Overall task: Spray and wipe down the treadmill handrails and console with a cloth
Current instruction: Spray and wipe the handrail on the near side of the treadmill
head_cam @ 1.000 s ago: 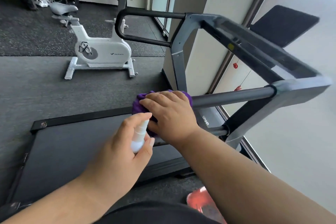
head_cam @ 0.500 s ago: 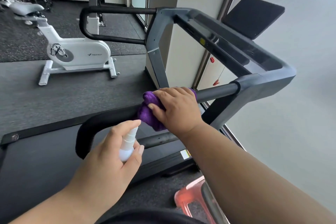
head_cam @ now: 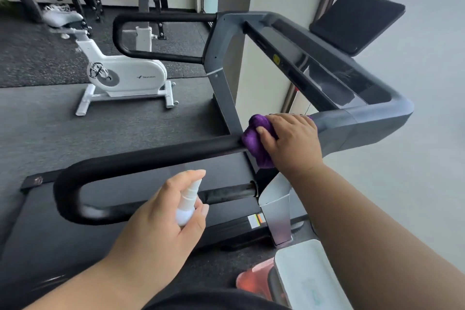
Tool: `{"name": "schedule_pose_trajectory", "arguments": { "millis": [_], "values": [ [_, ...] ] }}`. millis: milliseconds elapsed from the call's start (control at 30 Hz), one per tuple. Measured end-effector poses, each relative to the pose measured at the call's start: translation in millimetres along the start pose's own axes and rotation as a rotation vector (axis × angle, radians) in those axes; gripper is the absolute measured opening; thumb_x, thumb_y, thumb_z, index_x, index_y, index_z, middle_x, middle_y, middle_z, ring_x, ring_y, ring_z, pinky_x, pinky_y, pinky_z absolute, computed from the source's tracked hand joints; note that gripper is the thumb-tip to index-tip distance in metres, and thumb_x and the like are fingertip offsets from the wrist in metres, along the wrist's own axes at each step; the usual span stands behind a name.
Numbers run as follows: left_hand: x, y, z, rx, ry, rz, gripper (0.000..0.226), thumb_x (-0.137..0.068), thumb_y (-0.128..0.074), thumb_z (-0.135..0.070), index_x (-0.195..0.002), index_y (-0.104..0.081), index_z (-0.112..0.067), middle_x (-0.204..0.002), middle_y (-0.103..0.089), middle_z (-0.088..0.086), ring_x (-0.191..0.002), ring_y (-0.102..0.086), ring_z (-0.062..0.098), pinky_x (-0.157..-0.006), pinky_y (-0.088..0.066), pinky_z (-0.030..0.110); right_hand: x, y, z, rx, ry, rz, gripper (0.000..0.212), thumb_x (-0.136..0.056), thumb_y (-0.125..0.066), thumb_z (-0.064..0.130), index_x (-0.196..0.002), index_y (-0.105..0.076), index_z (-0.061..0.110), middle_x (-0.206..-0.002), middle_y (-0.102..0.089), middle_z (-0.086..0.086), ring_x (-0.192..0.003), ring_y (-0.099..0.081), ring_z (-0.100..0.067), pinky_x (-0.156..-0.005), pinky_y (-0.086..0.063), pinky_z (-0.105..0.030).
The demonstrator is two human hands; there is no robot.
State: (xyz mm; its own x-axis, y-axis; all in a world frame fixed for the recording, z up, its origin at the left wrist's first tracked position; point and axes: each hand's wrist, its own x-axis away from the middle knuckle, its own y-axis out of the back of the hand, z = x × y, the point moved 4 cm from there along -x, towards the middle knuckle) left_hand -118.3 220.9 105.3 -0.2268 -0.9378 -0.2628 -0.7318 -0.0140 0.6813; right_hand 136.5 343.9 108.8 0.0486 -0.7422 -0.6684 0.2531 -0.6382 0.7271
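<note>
Nearest, the left hand (head_cam: 161, 224) grasps a small white spray bottle (head_cam: 187, 205), forefinger laid over its nozzle, the bottle held just in front of the near handrail (head_cam: 151, 156). Further on, the right hand (head_cam: 292, 143) is clenched around a purple cloth (head_cam: 254, 141), which it presses against that handrail's upper bar, close to where the bar joins the grey console frame (head_cam: 362, 128). The treadmill belt (head_cam: 50, 221) lies below the rail. Beyond, the far handrail (head_cam: 161, 17) loops out to the left. A white exercise bike (head_cam: 125, 75) stands on the dark floor at the far left.
</note>
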Motion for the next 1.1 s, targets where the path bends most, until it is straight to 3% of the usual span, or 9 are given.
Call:
{"name": "schedule_pose_trajectory", "arguments": {
  "millis": [200, 433, 633, 900, 1100],
  "values": [
    [15, -9, -1, -0.024, 0.097, -0.081, 0.051, -0.083, -0.055, -0.043, -0.121, -0.029, -0.066, -0.095, -0.061, -0.020, -0.091, -0.059, 0.005, -0.074, -0.043, 0.013, -1, -8, 18, -0.023, -0.100, 0.002, 0.036, -0.095, -0.046, 0.049, -0.090, -0.072, 0.024, -0.087, -0.071, 0.005, -0.087, -0.063, -0.026, -0.090, -0.039, -0.039],
    [35, 12, 13, -0.030, 0.157, -0.149, 0.049, -0.084, -0.054, -0.042, -0.121, -0.030, -0.065, -0.099, -0.061, -0.018, -0.091, -0.059, 0.004, -0.077, -0.041, 0.009, 4, -24, 110, -0.020, 0.084, 0.111, 0.037, -0.098, -0.044, 0.054, -0.096, -0.070, 0.028, -0.090, -0.070, 0.009, -0.087, -0.064, -0.023, -0.087, -0.039, -0.039],
    [50, 54, 50, -0.035, 0.178, -0.203, 0.047, -0.079, -0.045, -0.056, -0.124, -0.031, -0.062, -0.096, -0.063, -0.017, -0.088, -0.060, 0.005, -0.072, -0.044, 0.012, 7, -38, 186, -0.038, 0.162, 0.163, 0.041, -0.097, -0.039, 0.056, -0.099, -0.069, 0.028, -0.092, -0.070, 0.009, -0.088, -0.064, -0.022, -0.085, -0.038, -0.038],
    [76, 132, 114, -0.028, 0.204, -0.277, 0.045, -0.088, -0.053, -0.042, -0.123, -0.029, -0.057, -0.103, -0.060, -0.023, -0.093, -0.059, 0.002, -0.075, -0.043, 0.009, 19, -60, 304, -0.023, 0.340, 0.220, 0.048, -0.094, -0.035, 0.066, -0.106, -0.067, 0.032, -0.100, -0.069, 0.010, -0.090, -0.062, -0.025, -0.082, -0.037, -0.041],
    [90, 169, 148, 0.007, 0.181, -0.241, 0.049, -0.086, -0.056, -0.043, -0.125, -0.029, -0.054, -0.104, -0.059, -0.022, -0.091, -0.058, 0.002, -0.076, -0.043, 0.013, 33, -88, 365, 0.152, 0.549, 0.211, 0.031, -0.085, -0.060, 0.053, -0.077, -0.069, 0.025, -0.073, -0.062, 0.007, -0.073, -0.056, -0.026, -0.071, -0.038, -0.038]
  ]
}}
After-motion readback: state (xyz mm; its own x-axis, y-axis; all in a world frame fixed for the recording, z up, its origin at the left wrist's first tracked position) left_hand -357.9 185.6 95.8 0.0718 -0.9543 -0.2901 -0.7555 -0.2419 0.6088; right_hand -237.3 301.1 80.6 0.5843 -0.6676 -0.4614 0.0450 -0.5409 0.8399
